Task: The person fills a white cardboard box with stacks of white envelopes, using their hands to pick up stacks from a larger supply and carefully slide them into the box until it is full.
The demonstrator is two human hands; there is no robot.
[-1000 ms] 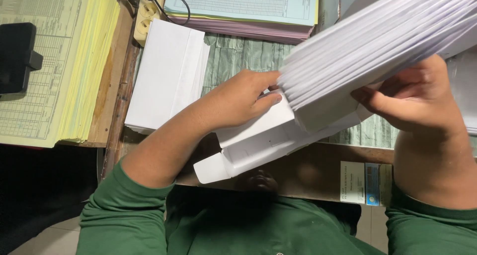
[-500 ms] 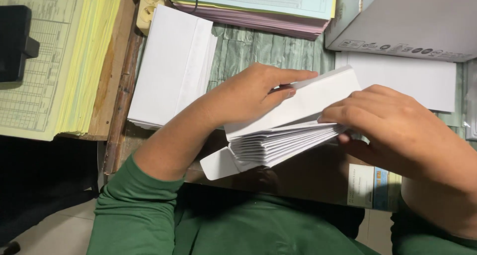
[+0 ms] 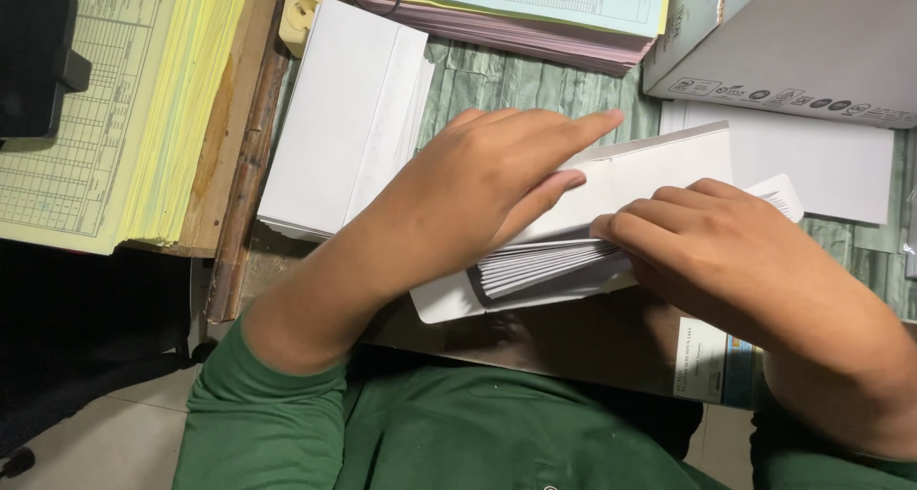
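Note:
A thick bundle of white envelopes (image 3: 659, 180) lies at the desk's near edge, partly inside an open white wrapper whose flap (image 3: 444, 304) sticks out toward me. My left hand (image 3: 487, 180) lies flat on top of the bundle, fingers stretched to the right. My right hand (image 3: 707, 237) presses on the bundle's near right side, fingertips at the stacked edges (image 3: 544, 261). Both arms wear green sleeves.
A second pile of white envelopes (image 3: 339, 117) lies to the left. Yellow printed forms (image 3: 105, 108) with a black device (image 3: 33, 60) sit far left. Pink and pale blue forms (image 3: 535, 12) lie at the back, a grey box (image 3: 793, 46) at back right, a beige power strip (image 3: 304, 3) beside it.
The bundle came down from a raised, fanned position to rest low on the desk edge. Both hands shifted from gripping its ends to pressing on top of it.

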